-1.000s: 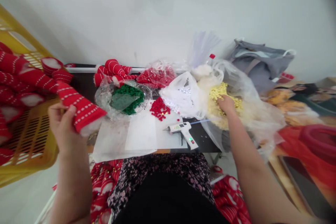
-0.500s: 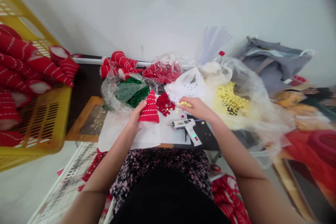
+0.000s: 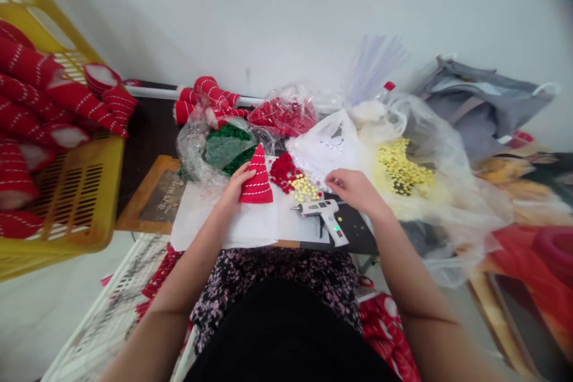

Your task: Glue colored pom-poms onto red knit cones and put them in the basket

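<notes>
My left hand (image 3: 239, 185) is closed on the edge of a red cone-shaped knit hat (image 3: 256, 182) with white dashed stripes. The hat stands point up over white paper. My right hand (image 3: 351, 188) is beside the white pom-poms (image 3: 319, 172), its fingers loosely bent and nothing visible in them. Small yellow pom-poms (image 3: 305, 187) lie in a pile against dark red pom-poms (image 3: 282, 172). Just below them a white glue gun (image 3: 323, 212) rests on its side, nozzle to the left, with a green light on its handle.
Behind are bags of green pom-poms (image 3: 228, 149) and red pieces (image 3: 286, 116). To the right lies a clear bag with yellow pom-poms (image 3: 403, 167). A yellow crate (image 3: 89, 191) full of striped red pieces stands left, near a wooden-framed board (image 3: 156, 203). A grey bag (image 3: 483, 101) sits back right.
My right hand has let go of its yellow pom-poms, which now lie beside the dark red ones, and has moved right. My left hand keeps the hat. The view has shifted slightly.
</notes>
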`<state>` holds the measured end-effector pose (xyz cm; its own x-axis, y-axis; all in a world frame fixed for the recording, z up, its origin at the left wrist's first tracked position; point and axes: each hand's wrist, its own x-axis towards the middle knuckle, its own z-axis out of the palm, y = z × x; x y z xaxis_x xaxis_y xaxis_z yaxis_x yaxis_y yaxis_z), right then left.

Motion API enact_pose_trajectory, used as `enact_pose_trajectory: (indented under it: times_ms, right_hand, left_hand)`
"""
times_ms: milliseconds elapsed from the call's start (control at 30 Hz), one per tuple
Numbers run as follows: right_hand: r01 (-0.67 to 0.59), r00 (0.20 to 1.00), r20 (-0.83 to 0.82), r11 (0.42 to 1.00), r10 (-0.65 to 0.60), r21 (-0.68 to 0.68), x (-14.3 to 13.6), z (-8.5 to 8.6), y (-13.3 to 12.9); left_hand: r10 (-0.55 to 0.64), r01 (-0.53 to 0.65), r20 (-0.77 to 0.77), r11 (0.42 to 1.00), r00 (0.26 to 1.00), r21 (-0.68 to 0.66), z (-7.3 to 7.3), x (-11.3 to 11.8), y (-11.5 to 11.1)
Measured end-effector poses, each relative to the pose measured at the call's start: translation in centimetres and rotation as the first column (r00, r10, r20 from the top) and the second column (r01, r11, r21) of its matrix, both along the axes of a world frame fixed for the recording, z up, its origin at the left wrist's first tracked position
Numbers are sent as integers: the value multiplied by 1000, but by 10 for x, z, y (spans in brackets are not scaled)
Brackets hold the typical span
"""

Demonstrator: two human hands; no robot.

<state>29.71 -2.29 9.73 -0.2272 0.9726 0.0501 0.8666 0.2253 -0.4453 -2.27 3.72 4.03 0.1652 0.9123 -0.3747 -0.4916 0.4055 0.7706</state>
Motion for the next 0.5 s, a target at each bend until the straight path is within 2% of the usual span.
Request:
enact_pose_trajectory:
  times_ms: [100, 200, 367, 500]
  right_hand:
    - [-32, 998, 43, 980, 41, -195, 18, -5, -32]
    - [-16, 994, 98, 963, 44, -270, 23, -16, -54]
    - [27, 961, 272, 963, 49, -269, 17, -27, -63]
    - [57, 973, 228, 989, -25, -134, 9, -20, -50]
  left_hand:
    - [-18, 17, 8, 999, 1000, 29, -3, -3, 2]
    - [-35, 35, 3, 998, 999, 52, -5, -5, 4]
    - [-26, 29, -43, 998, 999, 49, -4, -3, 1]
    - [-69, 70, -15, 995, 998, 75, -3, -1, -3]
